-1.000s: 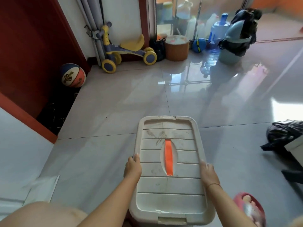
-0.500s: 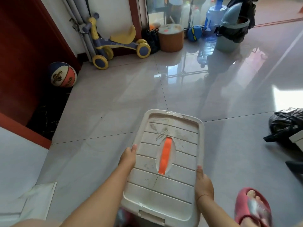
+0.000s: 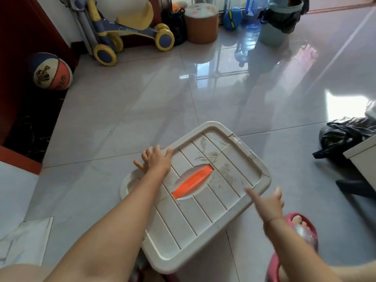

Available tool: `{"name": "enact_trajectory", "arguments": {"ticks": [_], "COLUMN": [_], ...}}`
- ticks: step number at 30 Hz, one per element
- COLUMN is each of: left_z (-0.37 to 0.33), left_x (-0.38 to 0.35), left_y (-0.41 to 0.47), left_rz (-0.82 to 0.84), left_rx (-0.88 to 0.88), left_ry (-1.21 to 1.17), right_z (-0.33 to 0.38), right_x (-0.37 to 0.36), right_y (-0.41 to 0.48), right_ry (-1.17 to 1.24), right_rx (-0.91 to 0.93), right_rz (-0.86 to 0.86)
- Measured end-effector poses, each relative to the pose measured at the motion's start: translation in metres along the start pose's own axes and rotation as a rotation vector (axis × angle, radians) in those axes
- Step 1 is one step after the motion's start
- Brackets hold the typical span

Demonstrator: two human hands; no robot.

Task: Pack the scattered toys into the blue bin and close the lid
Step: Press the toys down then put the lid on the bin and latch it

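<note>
- One cream lid (image 3: 213,212) lies low in the middle of the view, turned on a diagonal above the tiled floor (image 3: 142,102), with an orange handle (image 3: 193,181) sunk in its centre and a strip of clear tape (image 3: 234,139) over its far corner
- Nothing of the bin can be made out for certain: the lid covers it, and only a dark, reddish patch shows under the near corner, so whether the lid sits squarely on it cannot be told
- The person's left hand (image 3: 156,160) rests palm down on the lid's left rim, fingers spread and straight, gripping nothing; the forearm hides part of that side of the lid
- The right hand (image 3: 268,204) is released too, fingers stretched out just beside the right rim; it is blurred, so whether a fingertip touches the plastic cannot be told
- Beside that hand a foot in a pink slipper (image 3: 301,224) stands on the floor, partly hidden by the right arm
- At the right edge a crumpled black bag (image 3: 345,137) lies against a white furniture corner (image 3: 364,157), cut off by the frame
- Far off along the wall stand a basketball (image 3: 53,72), a yellow and blue ride-on toy (image 3: 126,35) with its top cut off, a round brown tub (image 3: 201,25), a blue ball (image 3: 232,18) and a lined waste bin (image 3: 274,31)
- A pale sheet (image 3: 26,239) lies at the lower left, too washed out to identify
</note>
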State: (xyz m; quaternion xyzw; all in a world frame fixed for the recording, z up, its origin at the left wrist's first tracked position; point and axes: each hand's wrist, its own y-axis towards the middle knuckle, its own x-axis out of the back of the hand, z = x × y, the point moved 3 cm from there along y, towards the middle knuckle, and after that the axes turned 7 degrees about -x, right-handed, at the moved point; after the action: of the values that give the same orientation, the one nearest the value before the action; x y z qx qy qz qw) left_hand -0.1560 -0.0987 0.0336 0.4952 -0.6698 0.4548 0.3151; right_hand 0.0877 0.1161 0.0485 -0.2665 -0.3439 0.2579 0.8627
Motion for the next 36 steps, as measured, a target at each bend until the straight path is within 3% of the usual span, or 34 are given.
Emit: {"name": "enact_trajectory", "arguments": {"ticks": [3,5,7,10,17,23,26,29,32,36], "left_z": [0.026,0.055,0.082,0.106,0.103,0.100,0.102,0.107,0.113,0.118], "left_x": [0.017,0.017,0.001,-0.038,-0.028,-0.007,-0.005,-0.005,-0.009,-0.009], "left_y": [-0.040,-0.077,-0.113,-0.146,-0.132,-0.070,-0.055,-0.056,-0.065,-0.073], "left_rz": [-0.326,-0.477,-0.451,-0.315,-0.223,-0.079,-0.046,0.023,0.085,0.039], "left_rx": [0.227,0.440,0.650,0.839,0.598,0.327,0.317,0.354,0.371,0.341], "left_ry": [-0.257,-0.372,-0.433,-0.576,-0.346,-0.249,-0.409,-0.676,-0.828,-0.896], "right_z": [0.070,0.110,0.126,0.114,0.076,-0.003,-0.018,-0.011,-0.007,-0.004], "right_x": [0.003,-0.014,-0.037,-0.056,-0.031,0.007,0.013,0.021,0.028,0.026], "right_y": [0.034,0.053,0.078,0.104,0.100,0.092,0.091,0.096,0.103,0.101], "right_ry": [-0.197,-0.429,-0.589,-0.667,-0.626,-0.401,-0.110,0.178,0.153,0.041], "right_rx": [0.300,0.449,0.444,0.255,0.229,-0.038,-0.032,-0.043,0.002,0.080], "right_rz": [-0.209,-0.205,-0.071,0.190,0.119,0.126,0.241,0.467,0.565,0.512]}}
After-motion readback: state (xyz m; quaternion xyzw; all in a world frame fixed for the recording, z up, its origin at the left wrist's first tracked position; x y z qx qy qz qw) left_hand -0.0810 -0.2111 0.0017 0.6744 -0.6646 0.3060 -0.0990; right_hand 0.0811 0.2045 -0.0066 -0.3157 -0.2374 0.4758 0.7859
